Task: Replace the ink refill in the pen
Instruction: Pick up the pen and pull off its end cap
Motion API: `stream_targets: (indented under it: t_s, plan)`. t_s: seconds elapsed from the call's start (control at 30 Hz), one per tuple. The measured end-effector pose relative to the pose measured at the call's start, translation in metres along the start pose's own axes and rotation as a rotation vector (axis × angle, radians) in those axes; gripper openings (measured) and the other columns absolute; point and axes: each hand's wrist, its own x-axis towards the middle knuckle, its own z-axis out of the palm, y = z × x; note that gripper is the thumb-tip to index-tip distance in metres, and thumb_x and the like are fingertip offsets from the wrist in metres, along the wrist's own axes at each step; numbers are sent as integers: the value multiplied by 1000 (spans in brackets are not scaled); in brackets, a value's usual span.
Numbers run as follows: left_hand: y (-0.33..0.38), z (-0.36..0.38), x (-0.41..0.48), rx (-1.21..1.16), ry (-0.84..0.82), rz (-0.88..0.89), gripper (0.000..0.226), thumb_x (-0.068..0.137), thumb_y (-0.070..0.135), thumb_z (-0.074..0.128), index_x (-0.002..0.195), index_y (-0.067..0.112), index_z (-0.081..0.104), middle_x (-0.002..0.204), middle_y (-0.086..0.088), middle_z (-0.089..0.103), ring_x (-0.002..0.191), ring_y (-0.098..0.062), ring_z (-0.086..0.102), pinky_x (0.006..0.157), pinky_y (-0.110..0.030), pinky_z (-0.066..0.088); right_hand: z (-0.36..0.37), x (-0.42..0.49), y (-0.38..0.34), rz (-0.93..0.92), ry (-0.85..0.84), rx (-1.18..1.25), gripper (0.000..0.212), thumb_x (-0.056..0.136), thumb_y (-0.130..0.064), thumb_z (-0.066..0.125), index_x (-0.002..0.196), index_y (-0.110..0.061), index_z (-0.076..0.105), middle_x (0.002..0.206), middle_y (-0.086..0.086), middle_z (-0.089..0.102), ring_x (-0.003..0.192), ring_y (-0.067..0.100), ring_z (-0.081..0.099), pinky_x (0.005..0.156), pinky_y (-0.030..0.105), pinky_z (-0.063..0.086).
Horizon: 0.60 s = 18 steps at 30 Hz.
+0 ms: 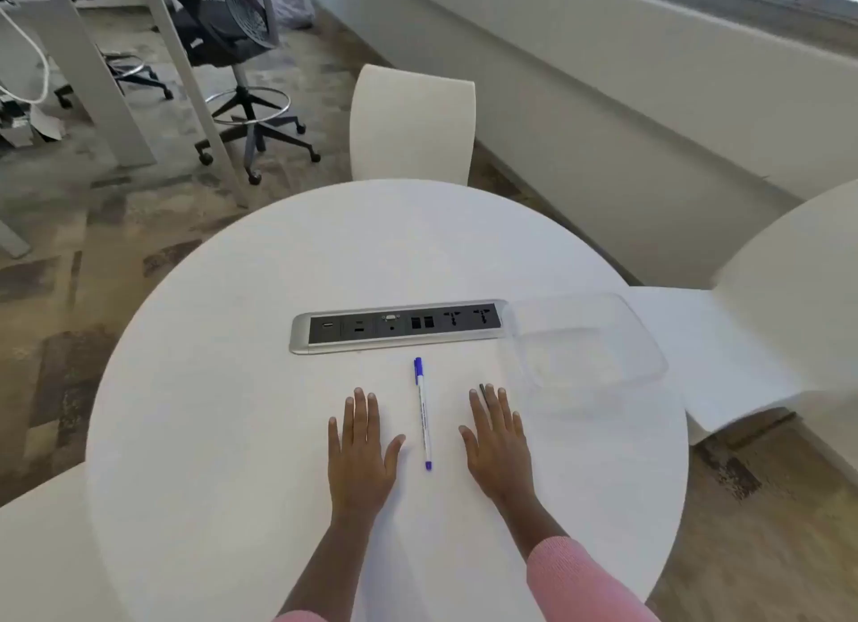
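Note:
A white pen (423,415) with a blue cap and a blue end plug lies lengthwise on the round white table (232,389), between my hands. My left hand (360,445) rests flat, palm down, to the left of the pen, holding nothing. My right hand (497,440) lies flat to the right of it, fingers spread. A thin dark stick (483,390), possibly a refill, pokes out from under my right fingertips; most of it is hidden.
A silver power and socket strip (399,326) is set into the table just beyond the pen. A clear plastic container (585,338) stands at the right. White chairs (413,124) surround the table; an office chair stands further back on the left.

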Motion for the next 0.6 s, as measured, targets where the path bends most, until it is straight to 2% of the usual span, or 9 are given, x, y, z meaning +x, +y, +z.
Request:
stream_targets:
  t_s: [0.13, 0.3, 0.43, 0.6]
  plan:
    - [-5, 9, -2, -21, -10, -48, 80, 92, 49, -4, 126, 1, 51, 132, -19, 54, 118, -33, 54, 94, -48, 46, 11, -3, 5, 33, -46, -69, 51, 96, -31, 26, 144, -21, 11, 156, 5, 1, 143, 26, 0, 116, 43, 11]
    - [-6, 15, -1, -37, -8, -45, 80, 92, 50, -3, 127, 0, 49, 134, -21, 51, 120, -37, 51, 96, -55, 42, 17, -5, 5, 40, -4, -34, 49, 96, -28, 31, 143, -20, 19, 155, 7, 9, 143, 27, 5, 116, 44, 9]
    - [-8, 16, -1, -71, -22, -48, 78, 91, 50, -2, 131, 2, 45, 138, -20, 46, 125, -37, 47, 100, -54, 37, 18, -5, 5, 41, 25, -11, 48, 95, -26, 36, 141, -19, 25, 154, 9, 17, 142, 29, 11, 115, 45, 12]
    - [-9, 14, -1, -79, -40, -59, 76, 91, 49, -2, 132, 3, 43, 140, -19, 44, 127, -35, 44, 103, -53, 35, 19, -5, 5, 40, 43, -12, 47, 95, -25, 37, 141, -19, 27, 153, 7, 18, 142, 28, 12, 115, 46, 11]
